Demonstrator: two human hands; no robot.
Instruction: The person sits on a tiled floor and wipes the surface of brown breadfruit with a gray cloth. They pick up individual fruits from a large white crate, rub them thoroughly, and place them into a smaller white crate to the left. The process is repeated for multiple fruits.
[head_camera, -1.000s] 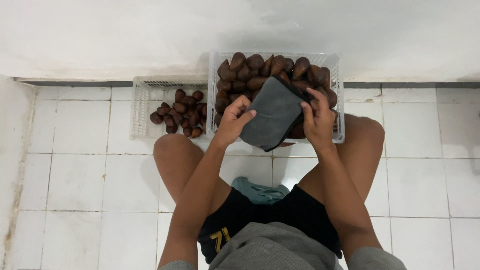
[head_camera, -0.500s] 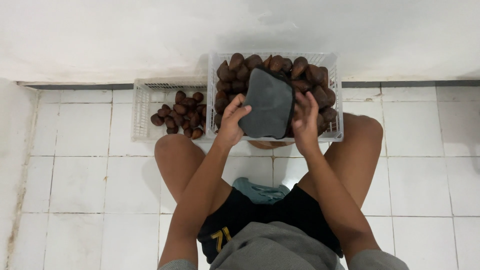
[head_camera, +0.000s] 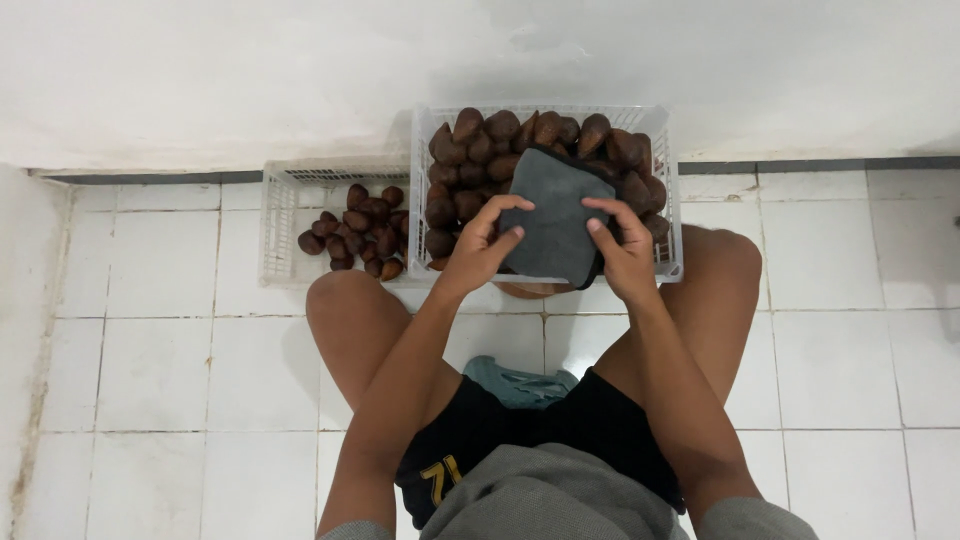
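I hold a dark grey cloth (head_camera: 553, 215) in front of me with both hands. My left hand (head_camera: 480, 243) grips its left edge and my right hand (head_camera: 622, 248) grips its right edge. The cloth hangs over the front of a white slatted crate (head_camera: 668, 190) heaped with brown scaly fruits (head_camera: 487, 147). Whether anything is wrapped inside the cloth is hidden.
A smaller white crate (head_camera: 283, 225) at the left holds a small pile of the same brown fruits (head_camera: 358, 230). I sit on a white tiled floor (head_camera: 150, 370) with my knees apart, facing a white wall (head_camera: 250, 70). A teal cloth (head_camera: 517, 382) lies between my legs.
The cloth has gone from tilted to more upright and spread flat between my hands. Both hands have shifted slightly along its edges, over the big crate.
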